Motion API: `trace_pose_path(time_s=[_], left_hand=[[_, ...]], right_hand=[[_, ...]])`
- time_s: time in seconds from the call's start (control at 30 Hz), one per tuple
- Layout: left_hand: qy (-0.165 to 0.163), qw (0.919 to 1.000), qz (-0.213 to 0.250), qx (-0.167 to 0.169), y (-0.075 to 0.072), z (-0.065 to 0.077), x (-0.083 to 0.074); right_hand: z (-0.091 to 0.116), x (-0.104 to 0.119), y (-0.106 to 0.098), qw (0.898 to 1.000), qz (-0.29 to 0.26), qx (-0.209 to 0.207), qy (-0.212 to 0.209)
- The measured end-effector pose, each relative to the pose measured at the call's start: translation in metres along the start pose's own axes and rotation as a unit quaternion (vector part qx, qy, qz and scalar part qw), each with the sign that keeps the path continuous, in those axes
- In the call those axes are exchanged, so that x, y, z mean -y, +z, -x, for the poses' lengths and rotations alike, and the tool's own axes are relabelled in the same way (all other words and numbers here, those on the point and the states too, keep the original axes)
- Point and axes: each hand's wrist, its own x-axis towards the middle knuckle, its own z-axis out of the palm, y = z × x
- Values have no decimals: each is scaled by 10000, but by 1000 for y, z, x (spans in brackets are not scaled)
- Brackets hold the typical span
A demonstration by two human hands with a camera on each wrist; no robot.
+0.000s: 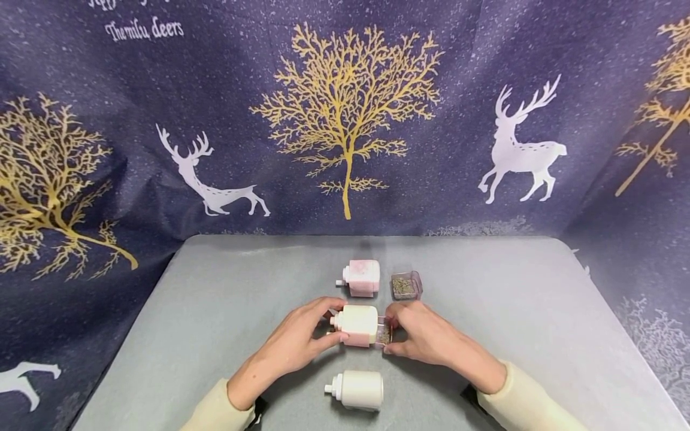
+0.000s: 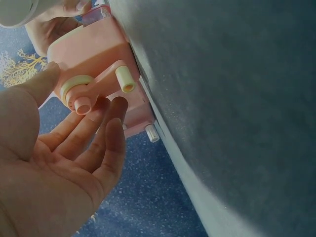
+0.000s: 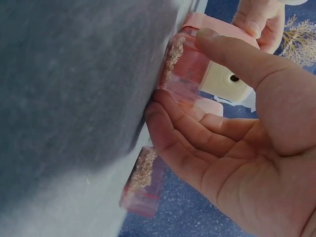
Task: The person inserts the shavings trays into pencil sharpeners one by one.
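Head view | pink-and-cream sharpener (image 1: 359,320): centre, between far pink sharpener (image 1: 363,278) and near white sharpener (image 1: 362,389) | left hand (image 1: 302,338): grips its left end | right hand (image 1: 426,336): pinches its clear drawer (image 1: 383,334) | shavings tray (image 1: 417,282): right of far pink sharpener

I observe a dark blue-purple printed cloth (image 1: 226,78) spanning the background ahead of me and at both sides, speckled white and visibly creased. Centred on it is a golden tree (image 1: 348,129); I note further golden trees at the left and right. A white deer (image 1: 225,196) flanks the central tree on the left, a second white deer (image 1: 520,157) on the right. White lettering (image 1: 145,30), upper left, includes "deers". Below, I record a grey tabletop (image 1: 501,299) with rounded far corners, its surface lit softly and unevenly.
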Motion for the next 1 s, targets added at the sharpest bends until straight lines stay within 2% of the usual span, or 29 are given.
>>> trace_pose_path(time_s=[0.53, 1.0], left_hand=[[-158, 9998, -10, 79, 0, 0, 0], [-235, 9995, 170, 82, 0, 0, -1]], right_hand=[[-3, 2, 1, 9999, -39, 151, 28], [-7, 2, 2, 9999, -27, 152, -59]])
